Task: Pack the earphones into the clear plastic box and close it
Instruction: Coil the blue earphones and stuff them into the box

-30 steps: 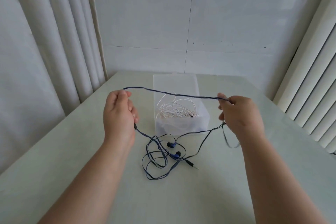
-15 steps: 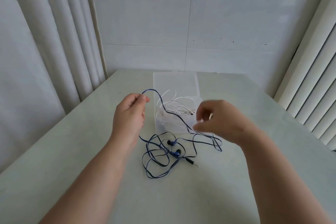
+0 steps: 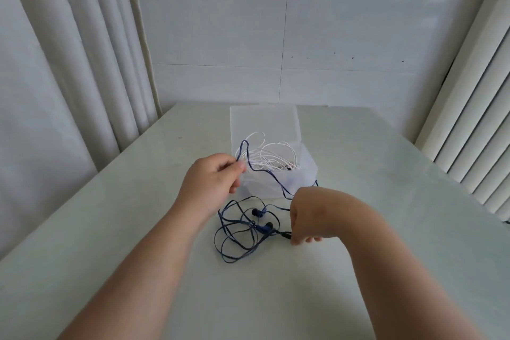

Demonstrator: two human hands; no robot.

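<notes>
Left hand (image 3: 211, 181) grip pinches blue earphone cable (image 3: 238, 232), right hand (image 3: 305, 218) pinches its plug (image 3: 285, 234) at centre frame, tangle on desk (image 3: 110, 229) below open clear plastic box (image 3: 276, 174) holding white earphones (image 3: 266, 159); lifting may knot loops.

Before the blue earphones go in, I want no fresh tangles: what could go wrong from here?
The blue earphone cord lies in crossed loops on the table; pulling the plug with the right hand may knot them. The loop pinched by the left hand hangs over the white earphones in the open clear plastic box and could snag them.
</notes>
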